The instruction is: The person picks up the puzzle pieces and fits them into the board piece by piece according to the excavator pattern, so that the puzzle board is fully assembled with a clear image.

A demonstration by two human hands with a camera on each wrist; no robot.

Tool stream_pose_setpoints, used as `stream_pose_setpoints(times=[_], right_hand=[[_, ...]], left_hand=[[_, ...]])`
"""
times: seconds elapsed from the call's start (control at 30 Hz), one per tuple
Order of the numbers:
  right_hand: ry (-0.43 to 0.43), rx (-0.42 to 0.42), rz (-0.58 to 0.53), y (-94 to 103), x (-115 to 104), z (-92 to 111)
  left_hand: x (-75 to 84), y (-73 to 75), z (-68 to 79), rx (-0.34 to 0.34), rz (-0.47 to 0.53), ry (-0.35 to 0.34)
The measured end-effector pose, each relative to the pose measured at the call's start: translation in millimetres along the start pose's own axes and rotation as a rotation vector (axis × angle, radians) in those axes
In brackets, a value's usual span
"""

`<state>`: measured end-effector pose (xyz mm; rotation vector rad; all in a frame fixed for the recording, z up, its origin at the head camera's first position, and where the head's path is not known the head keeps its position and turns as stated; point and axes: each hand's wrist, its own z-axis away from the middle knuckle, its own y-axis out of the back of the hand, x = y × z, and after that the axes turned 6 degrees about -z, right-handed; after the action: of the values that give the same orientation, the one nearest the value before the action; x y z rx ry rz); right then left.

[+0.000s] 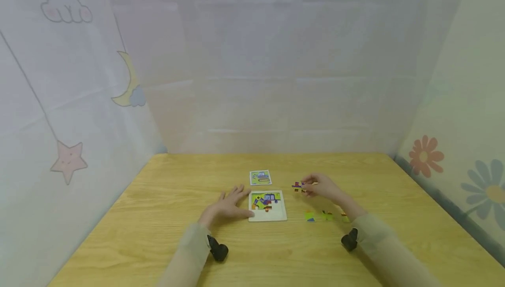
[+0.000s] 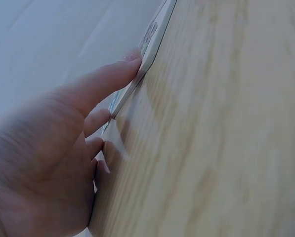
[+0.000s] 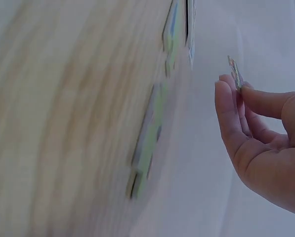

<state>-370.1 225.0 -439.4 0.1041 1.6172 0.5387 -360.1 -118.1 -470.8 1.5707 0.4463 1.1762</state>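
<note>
A white-framed jigsaw puzzle board lies on the table, its upper part filled with pieces that show a purple vehicle on green. My left hand rests at the board's left side, fingers spread, with the thumb on its lower left corner. In the left wrist view the thumb lies over the board's edge. My right hand pinches a multicoloured puzzle piece between thumb and fingertips, raised off the table to the right of the board. The right wrist view shows the held piece nearly edge-on.
Loose puzzle pieces lie below my right hand: a green and blue one, a green one and one partly covered by the forearm. A small picture card lies behind the board. Fabric walls enclose the wooden table.
</note>
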Motion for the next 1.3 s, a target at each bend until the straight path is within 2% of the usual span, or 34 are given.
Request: stream_pose_setpoints(times=[0.33, 0.5, 0.73, 0.93, 1.17, 1.3], right_hand=[[0.029, -0.076, 0.008, -32.7, -8, -17], [0.004, -0.111, 0.0, -44.0, -16, -18], [-0.033, -0.141, 0.077, -50.4, -20, -18], [-0.037, -0.169, 0.102, -54.8, -20, -19], [-0.047, -0.177, 0.117, -60.7, -22, -20], [-0.045, -0.168, 0.151, -61.0, -23, -22]], left_hand=[[-2.0, 1.9, -4.3, 0.022, 0.034, -0.002], [-4.9, 2.4, -2.9, 0.021, 0.048, -0.005], [-7.2, 2.9, -5.1, 0.018, 0.041, -0.024], [-8.9, 0.3, -5.2, 0.015, 0.049, -0.03], [-7.7, -2.8, -7.0, 0.022, -0.028, -0.029], [-6.0, -1.3, -8.5, 0.026, -0.014, -0.043]])
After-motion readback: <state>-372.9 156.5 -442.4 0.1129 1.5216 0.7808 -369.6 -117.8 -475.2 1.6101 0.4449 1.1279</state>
